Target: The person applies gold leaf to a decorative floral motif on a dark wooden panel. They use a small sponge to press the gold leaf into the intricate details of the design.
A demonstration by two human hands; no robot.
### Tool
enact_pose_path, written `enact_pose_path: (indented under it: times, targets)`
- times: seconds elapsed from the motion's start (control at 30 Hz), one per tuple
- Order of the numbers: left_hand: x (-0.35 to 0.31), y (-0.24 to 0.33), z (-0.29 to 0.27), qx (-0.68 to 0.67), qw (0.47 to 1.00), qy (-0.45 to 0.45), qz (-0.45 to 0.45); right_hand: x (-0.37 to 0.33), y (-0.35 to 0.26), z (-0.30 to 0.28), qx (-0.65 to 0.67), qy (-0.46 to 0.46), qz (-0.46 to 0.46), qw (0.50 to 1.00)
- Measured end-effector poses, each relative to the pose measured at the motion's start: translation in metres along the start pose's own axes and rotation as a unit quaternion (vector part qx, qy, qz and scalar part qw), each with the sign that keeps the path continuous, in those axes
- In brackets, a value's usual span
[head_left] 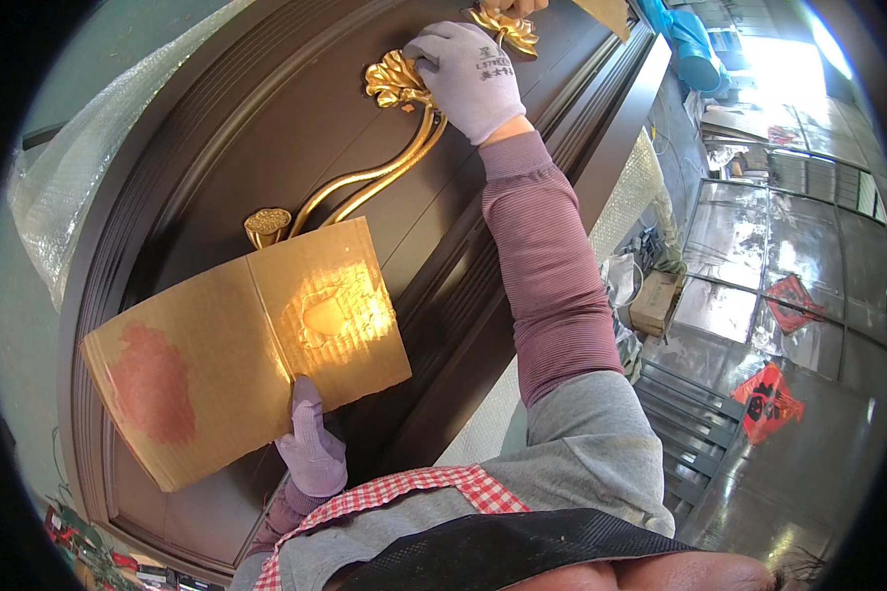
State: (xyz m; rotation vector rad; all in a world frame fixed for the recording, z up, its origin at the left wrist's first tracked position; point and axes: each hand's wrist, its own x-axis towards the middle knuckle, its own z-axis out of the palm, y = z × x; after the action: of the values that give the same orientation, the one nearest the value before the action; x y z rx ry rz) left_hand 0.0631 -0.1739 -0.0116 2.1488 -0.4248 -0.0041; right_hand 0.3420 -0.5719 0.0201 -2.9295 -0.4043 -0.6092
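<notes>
My left hand [312, 441], in a pale lavender glove, grips the lower edge of a folded piece of cardboard [232, 340], thumb on top. The cardboard bears a reddish patch on its left half and a wet, shiny gold-lit patch on its right. My right hand [468, 79], gloved alike, is bent closed beside a gold flower ornament [396, 81] on a dark brown panel [266, 128]; whatever its fingers hold is hidden. Two gold stems [365, 182] curve down from the flower towards a gold seed pod [267, 227], partly behind the cardboard.
Another person's bare hand [513, 7] is at the top edge, by a second gold flower [508, 34]. Bubble wrap [99, 158] lies along the panel's left side. To the right are a cardboard box [654, 301], a slatted grey rack [688, 424] and metal-framed glossy panels [729, 236].
</notes>
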Motion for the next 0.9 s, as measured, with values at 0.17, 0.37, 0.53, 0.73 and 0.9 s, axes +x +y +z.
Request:
enact_pose_path:
  times: [0.17, 0.37, 0.53, 0.73, 0.9]
  targets:
    - [-0.001, 0.003, -0.003, -0.044, 0.998, -0.016, -0.031, 0.010, -0.003, 0.000, -0.044, 0.021, 0.011, 0.999]
    - [-0.005, -0.006, 0.000, 0.024, 1.000, -0.007, 0.016, 0.006, -0.007, 0.002, -0.061, -0.021, -0.023, 0.998]
    - [-0.006, 0.001, 0.002, -0.036, 0.996, 0.010, -0.082, 0.006, -0.001, 0.001, -0.050, 0.019, -0.010, 0.999]
    - [0.000, 0.004, -0.007, -0.010, 0.998, -0.023, -0.054, 0.007, -0.006, 0.003, -0.048, 0.003, -0.002, 0.999]
    - [-0.002, 0.004, -0.007, -0.038, 0.995, -0.032, -0.081, 0.005, -0.007, 0.002, -0.021, 0.020, -0.005, 1.000]
